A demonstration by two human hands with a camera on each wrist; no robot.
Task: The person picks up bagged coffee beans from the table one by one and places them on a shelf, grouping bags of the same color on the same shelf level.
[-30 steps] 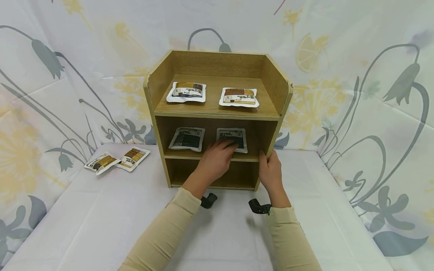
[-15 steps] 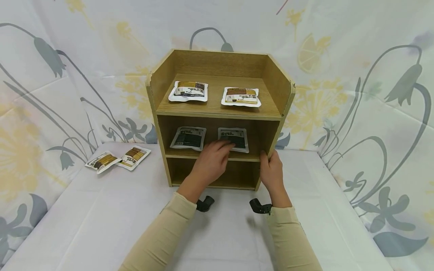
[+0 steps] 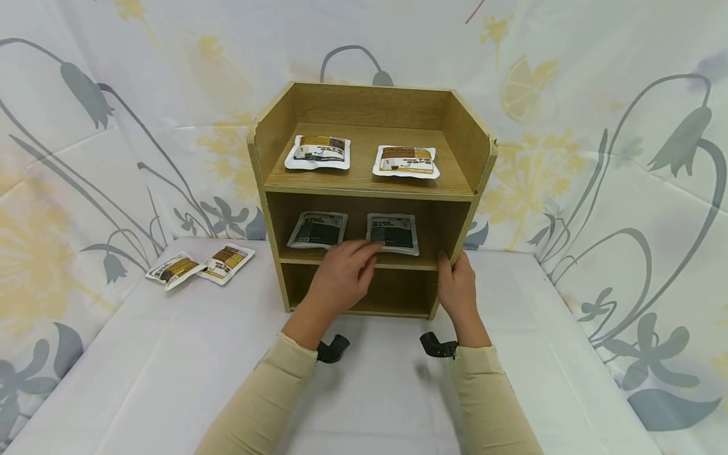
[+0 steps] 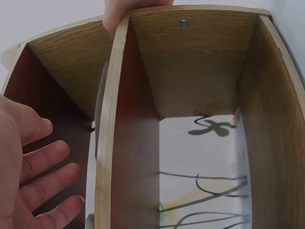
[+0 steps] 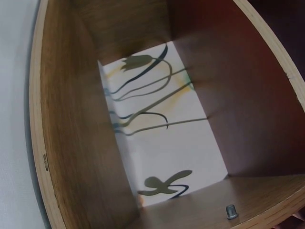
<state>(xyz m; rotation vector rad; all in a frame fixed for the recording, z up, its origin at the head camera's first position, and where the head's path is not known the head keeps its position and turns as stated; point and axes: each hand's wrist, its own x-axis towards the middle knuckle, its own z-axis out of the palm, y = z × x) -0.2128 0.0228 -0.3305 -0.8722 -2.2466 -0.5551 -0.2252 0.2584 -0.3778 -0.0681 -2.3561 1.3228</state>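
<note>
A: Left hand (image 3: 343,275)?
B: Fingers (image 4: 50,186) apart, gripping nothing, before the middle shelf (image 3: 301,260). The right dark packet (image 3: 392,232) lies there, just beside them; contact unclear. Judgement: nudge it gently, flat-fingered.
A: Right hand (image 3: 457,284)?
B: Clamped on the rack's (image 3: 364,191) right wall (image 3: 463,221); best held steady. Left forearm (image 3: 258,404) slants in from near left.

You have a white desk (image 3: 378,404), faintly creased. Beyond it you face a pale backdrop (image 3: 591,44), wrinkled in places. Its print, as you see it: drooping grey flowers (image 3: 680,140) on both sides, yellow blossoms (image 3: 529,189), a citrus slice (image 3: 519,88) at upper right, a short red line (image 3: 474,11) near the top.
</note>
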